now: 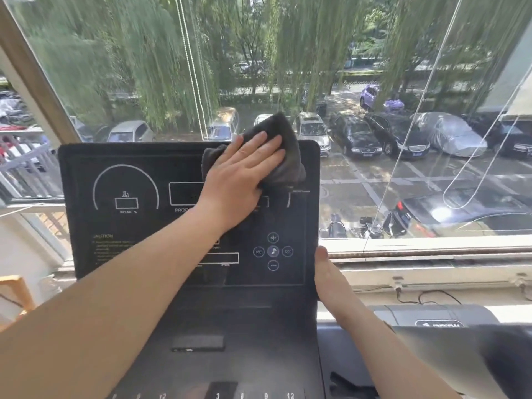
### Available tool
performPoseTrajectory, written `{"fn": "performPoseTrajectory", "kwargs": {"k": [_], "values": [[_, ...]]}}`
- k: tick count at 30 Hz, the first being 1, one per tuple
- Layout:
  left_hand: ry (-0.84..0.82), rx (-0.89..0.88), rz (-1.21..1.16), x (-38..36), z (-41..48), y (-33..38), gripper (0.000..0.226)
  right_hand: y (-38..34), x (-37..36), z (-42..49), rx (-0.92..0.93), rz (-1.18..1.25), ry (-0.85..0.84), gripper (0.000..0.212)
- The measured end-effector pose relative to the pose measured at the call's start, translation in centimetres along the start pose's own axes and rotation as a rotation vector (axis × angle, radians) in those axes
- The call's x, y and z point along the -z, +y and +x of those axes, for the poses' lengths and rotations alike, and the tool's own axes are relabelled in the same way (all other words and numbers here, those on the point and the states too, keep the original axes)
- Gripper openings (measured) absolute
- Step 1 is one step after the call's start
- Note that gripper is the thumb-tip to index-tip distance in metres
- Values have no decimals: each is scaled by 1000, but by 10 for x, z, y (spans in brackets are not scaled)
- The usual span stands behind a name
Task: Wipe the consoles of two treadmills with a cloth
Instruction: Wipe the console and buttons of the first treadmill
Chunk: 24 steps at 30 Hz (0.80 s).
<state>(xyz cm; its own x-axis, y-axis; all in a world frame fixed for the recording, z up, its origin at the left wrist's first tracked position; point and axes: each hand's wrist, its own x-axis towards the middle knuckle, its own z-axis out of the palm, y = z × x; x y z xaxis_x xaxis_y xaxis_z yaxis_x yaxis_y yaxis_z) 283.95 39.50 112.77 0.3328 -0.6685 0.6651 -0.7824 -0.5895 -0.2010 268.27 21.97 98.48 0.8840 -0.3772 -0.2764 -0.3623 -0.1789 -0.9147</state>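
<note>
A black treadmill console (121,254) with white dial outlines and round music buttons stands upright in front of me. My left hand (241,177) lies flat on a dark grey cloth (288,165), pressing it against the console's upper right part. The cloth's top corner sticks up above the console's top edge. My right hand (326,272) grips the console's right edge near the bottom, thumb on the front face, fingers hidden behind.
A large window (403,82) with hanging blind cords is right behind the console, its sill (431,249) at lower right. A dark grey treadmill motor cover (431,315) lies below the sill. A wooden frame (14,292) shows at far left.
</note>
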Motion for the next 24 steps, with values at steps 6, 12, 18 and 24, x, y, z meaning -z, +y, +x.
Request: {"fn": "performPoseTrajectory", "kwargs": {"k": [6, 12, 18, 24], "values": [[-8, 28, -77, -40, -64, 74, 70, 0, -4, 0, 66, 12, 64, 76], [-199, -146, -110, -57, -137, 97, 63, 7, -7, 5, 13, 89, 72, 75], [-411, -599, -6, -38, -149, 37, 47, 0, -8, 1, -53, 35, 98, 86], [-203, -262, 115, 8, -90, -47, 68, 1, -11, 2, -67, 18, 90, 103]]}}
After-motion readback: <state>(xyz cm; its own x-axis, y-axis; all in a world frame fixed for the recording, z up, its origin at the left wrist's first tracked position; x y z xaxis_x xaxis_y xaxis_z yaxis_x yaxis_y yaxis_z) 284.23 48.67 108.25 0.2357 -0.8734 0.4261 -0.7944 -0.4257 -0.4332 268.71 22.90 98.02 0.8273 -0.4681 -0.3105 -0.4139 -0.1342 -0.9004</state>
